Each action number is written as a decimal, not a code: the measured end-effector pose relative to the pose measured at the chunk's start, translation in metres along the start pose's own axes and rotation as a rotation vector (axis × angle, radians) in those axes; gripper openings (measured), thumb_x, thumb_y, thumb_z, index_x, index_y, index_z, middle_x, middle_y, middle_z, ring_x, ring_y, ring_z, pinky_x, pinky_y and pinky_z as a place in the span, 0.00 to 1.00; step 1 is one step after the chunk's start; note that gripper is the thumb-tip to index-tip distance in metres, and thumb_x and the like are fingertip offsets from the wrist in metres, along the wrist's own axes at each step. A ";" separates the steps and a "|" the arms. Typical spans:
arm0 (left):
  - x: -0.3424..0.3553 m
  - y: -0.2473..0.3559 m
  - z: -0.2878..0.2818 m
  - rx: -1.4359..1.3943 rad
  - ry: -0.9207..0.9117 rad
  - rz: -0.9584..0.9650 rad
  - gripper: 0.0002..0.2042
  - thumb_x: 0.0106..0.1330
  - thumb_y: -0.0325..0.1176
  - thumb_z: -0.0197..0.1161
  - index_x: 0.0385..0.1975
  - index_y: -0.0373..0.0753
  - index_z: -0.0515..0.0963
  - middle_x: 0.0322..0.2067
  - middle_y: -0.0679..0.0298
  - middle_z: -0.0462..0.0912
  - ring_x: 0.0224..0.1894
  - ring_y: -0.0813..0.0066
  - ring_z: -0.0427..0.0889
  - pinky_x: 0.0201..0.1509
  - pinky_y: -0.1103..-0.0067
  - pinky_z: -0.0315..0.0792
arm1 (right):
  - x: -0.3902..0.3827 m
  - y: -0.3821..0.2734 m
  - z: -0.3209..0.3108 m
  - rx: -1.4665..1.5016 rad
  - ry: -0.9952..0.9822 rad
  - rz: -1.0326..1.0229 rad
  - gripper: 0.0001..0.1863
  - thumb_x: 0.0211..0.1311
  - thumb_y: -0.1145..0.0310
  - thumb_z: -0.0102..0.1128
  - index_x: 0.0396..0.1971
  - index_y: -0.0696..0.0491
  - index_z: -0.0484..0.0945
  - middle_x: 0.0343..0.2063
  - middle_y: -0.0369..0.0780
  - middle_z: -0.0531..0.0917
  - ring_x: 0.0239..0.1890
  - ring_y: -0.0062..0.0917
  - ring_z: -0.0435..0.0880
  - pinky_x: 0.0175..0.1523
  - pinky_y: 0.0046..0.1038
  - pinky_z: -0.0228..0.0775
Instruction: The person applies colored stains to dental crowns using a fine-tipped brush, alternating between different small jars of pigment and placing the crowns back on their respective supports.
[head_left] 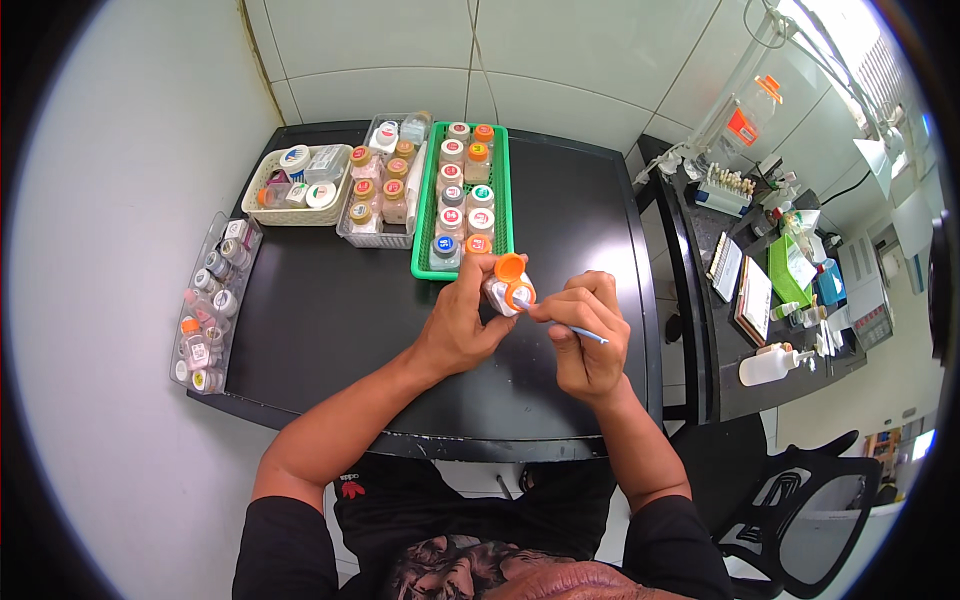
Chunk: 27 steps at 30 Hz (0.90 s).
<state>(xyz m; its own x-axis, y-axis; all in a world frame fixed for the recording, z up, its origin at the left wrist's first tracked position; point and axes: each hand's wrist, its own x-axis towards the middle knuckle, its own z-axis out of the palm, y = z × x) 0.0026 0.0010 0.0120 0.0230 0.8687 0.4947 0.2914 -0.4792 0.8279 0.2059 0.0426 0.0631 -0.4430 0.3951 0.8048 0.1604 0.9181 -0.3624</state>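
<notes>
- The left hand (pixel 462 318) is closed round a small jar (pixel 497 296), held up tilted over the black bench (pixel 570 215); the right hand (pixel 588 335) pinches a pale blue stick (pixel 592 335), its tip at the jar's mouth.
- Spilling looks the likeliest trouble: the orange flip cap (pixel 510 267) stands open, so further tilting or a slack left grip could tip the contents out (how full it is, I cannot tell).
- The stick could catch the rim if the two hands drift out of line, jerking the jar or flicking material onto the bench.
- The raised cap could snag on the fingers and get in the stick's way.
- Close behind the left hand, the green basket (pixel 421 235) holds two rows of capped jars; a backward swing could knock the nearest orange-capped one (pixel 478 244).
- Left of it, a grey basket (pixel 378 241) and a cream basket (pixel 295 217) crowd the back corner, while a clear tray (pixel 236 318) of bottles lines the left edge.
- Past the right forearm, a side bench carries a white squeeze bottle (pixel 764 368), well apart from the work.
</notes>
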 end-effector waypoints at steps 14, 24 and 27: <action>-0.005 -0.009 0.003 -0.065 -0.028 -0.022 0.27 0.67 0.20 0.80 0.60 0.35 0.71 0.63 0.47 0.85 0.61 0.64 0.91 0.65 0.68 0.87 | -0.001 0.007 -0.007 0.140 0.071 0.134 0.11 0.82 0.69 0.62 0.40 0.59 0.87 0.30 0.40 0.89 0.39 0.32 0.79 0.46 0.33 0.73; -0.003 -0.010 0.002 -0.146 -0.003 -0.054 0.33 0.60 0.24 0.88 0.63 0.36 0.74 0.62 0.56 0.82 0.63 0.69 0.87 0.68 0.70 0.82 | -0.009 0.009 0.001 0.364 0.230 0.363 0.18 0.90 0.66 0.54 0.43 0.64 0.86 0.38 0.41 0.84 0.36 0.22 0.87 0.44 0.25 0.77; -0.003 -0.010 0.001 -0.123 0.001 -0.036 0.34 0.59 0.25 0.89 0.62 0.36 0.73 0.61 0.57 0.82 0.63 0.70 0.86 0.70 0.70 0.81 | -0.010 0.008 0.000 0.426 0.269 0.452 0.18 0.91 0.66 0.52 0.44 0.63 0.86 0.39 0.40 0.85 0.36 0.21 0.87 0.45 0.24 0.75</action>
<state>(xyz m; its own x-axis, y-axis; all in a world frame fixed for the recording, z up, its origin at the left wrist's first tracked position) 0.0006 0.0031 0.0023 0.0139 0.8857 0.4641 0.1721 -0.4593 0.8715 0.2113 0.0465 0.0523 -0.1703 0.7820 0.5996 -0.1076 0.5901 -0.8001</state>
